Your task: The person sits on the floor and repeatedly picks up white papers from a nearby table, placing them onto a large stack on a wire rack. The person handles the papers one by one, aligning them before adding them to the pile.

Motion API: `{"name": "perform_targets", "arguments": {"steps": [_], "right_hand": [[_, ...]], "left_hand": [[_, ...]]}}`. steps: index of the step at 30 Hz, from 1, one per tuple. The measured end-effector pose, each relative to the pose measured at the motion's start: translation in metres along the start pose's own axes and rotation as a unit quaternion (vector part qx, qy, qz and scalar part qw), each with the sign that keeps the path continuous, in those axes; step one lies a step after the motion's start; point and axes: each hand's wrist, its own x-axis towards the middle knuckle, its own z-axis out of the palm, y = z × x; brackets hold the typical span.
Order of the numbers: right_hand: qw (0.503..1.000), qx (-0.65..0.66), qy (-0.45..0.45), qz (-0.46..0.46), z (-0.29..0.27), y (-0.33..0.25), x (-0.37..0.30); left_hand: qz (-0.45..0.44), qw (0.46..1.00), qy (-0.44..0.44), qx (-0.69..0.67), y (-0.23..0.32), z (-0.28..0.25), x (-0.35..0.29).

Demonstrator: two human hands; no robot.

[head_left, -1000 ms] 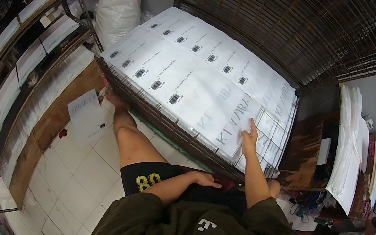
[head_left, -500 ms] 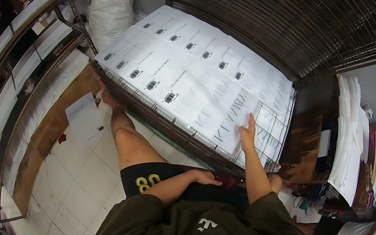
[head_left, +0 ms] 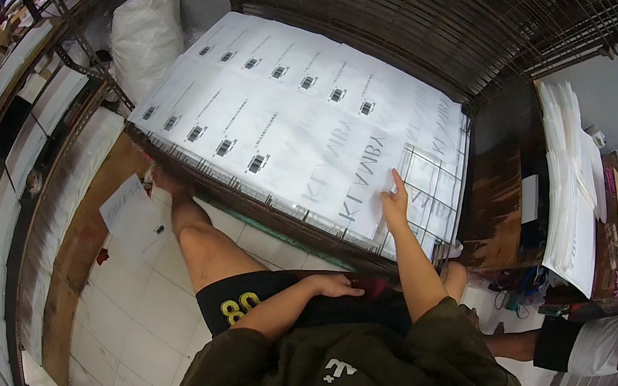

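Note:
My right hand [head_left: 395, 202] is over the near end of a wire drying rack [head_left: 332, 239], beside large dark lettering on a thin white printed sheet [head_left: 222, 103]. Its index finger points away from me and the thumb stands apart; I cannot tell whether it touches the sheet. Several such sheets lie overlapping across the rack, with small dark printed blocks toward the far end. Bare wire grid [head_left: 435, 173] shows right of this hand. My left hand [head_left: 337, 285] rests on my black shorts [head_left: 260, 294], fingers stretched out, holding nothing.
Raised wire racks [head_left: 425, 5] lean behind the sheets. Shelving [head_left: 30, 116] lines the left side. A loose printed sheet [head_left: 136, 212] lies on the tiled floor. A stack of white sheets [head_left: 569, 176] stands at right. Another person [head_left: 591, 342] is at lower right.
The view has shifted, so the rack and sheets sit further left. The other person shows more at lower right. Both my hands keep nearly the same places relative to the rack and my lap.

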Motion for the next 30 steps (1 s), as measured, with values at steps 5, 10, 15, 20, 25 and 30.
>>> {"name": "perform_targets", "arguments": {"steps": [5,10,15,20,25,30], "right_hand": [[0.999,-0.033,-0.001,-0.015,0.001,0.001,0.000],[0.997,-0.053,0.021,-0.046,0.003,0.006,0.001],[0.992,-0.065,0.068,-0.084,0.005,0.006,-0.010],[0.995,0.002,0.075,-0.067,-0.011,-0.003,-0.035],[0.993,-0.028,0.107,-0.048,-0.050,0.003,-0.067],[0.989,-0.074,0.098,-0.082,-0.061,0.013,-0.096]], "left_hand": [[0.019,0.999,0.032,0.015,-0.007,0.003,0.004],[0.034,0.999,-0.003,0.014,-0.001,-0.003,0.001],[0.010,1.000,-0.003,0.011,-0.006,0.001,0.008],[0.034,0.999,-0.003,-0.019,-0.012,0.002,0.011],[0.029,0.999,-0.021,-0.036,-0.005,0.001,0.009],[0.040,0.998,-0.015,-0.048,-0.007,0.002,0.007]]}}
